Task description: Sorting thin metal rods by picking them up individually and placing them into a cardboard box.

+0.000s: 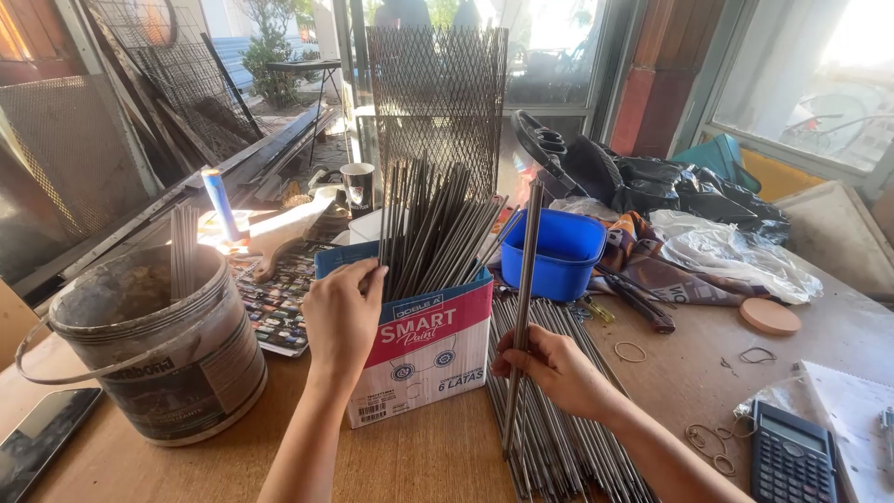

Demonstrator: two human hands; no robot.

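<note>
Grasping one thin metal rod (523, 279) near its lower third, the right hand (551, 365) is clenched round it and holds it nearly upright, its foot among the loose pile of rods (559, 438) lying flat on the wooden table (419, 456) beneath the grip. Left of that grip stands one cardboard box (424, 349) packed with many upright rods, too many to count, its far rim pinched by the left hand (341, 317). Beyond the grip: one blue plastic tub (559, 251), contents unseen; farther left, one grey bucket (149, 345) with a few rods upright.
</note>
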